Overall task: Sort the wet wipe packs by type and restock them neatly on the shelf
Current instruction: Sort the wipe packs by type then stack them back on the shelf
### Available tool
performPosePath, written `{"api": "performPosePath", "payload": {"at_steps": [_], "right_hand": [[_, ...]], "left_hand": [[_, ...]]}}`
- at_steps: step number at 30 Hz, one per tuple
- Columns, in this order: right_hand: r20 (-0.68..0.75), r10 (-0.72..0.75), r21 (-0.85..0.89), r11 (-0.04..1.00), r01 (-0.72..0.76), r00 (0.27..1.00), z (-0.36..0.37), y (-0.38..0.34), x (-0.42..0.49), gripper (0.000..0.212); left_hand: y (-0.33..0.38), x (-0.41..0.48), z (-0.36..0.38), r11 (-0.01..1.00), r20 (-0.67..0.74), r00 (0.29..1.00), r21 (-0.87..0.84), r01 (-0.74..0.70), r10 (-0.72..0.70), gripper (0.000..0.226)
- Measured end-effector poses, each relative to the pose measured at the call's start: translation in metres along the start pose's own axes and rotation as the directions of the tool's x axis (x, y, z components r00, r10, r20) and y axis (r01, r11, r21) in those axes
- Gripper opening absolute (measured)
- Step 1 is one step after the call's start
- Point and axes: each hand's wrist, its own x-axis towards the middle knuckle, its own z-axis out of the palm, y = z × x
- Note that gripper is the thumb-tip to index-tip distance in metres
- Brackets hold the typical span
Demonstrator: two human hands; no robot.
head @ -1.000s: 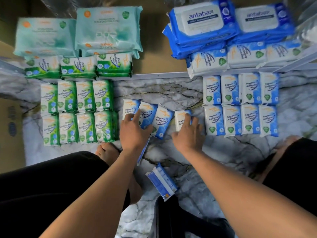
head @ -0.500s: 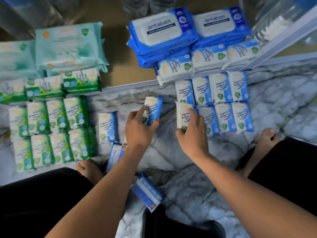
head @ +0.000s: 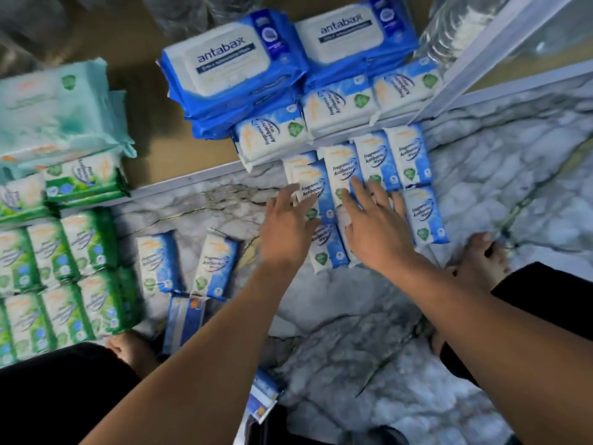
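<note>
Your left hand [head: 285, 231] and right hand [head: 375, 234] lay flat, fingers straight, gripping nothing, on the blue packs [head: 414, 159] grouped beside the shelf [head: 199, 136]. Green packs [head: 80, 248] looked sorted; four loose packs [head: 215, 268] remained, and the floor packs weren't shelved yet.

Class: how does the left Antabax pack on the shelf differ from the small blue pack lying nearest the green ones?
The Antabax pack is far larger than the small blue pack. The Antabax pack tops a stack on the shelf; the small blue pack lies unstacked on the marble floor. The Antabax pack's white panel sits framed in blue; the small blue pack is half white, half blue. Both are blue and white.
</note>
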Motion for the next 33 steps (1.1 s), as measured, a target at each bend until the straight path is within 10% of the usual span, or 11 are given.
{"api": "performPosePath", "payload": {"at_steps": [12, 33], "right_hand": [[0.163, -0.002, -0.021, 1.0, 0.005, 0.987, -0.004, 0.001, 0.007, 0.084], [0.176, -0.177, 0.114, 0.981, 0.159, 0.968, 0.051, -0.156, -0.152, 0.042]], "left_hand": [[-0.009, 0.025, -0.019, 0.979, 0.104, 0.994, 0.193, -0.057, 0.038, 0.056], [-0.118, -0.195, -0.09, 0.877, 0.07, 0.881, 0.152, 0.455, -0.469, 0.052]]}}
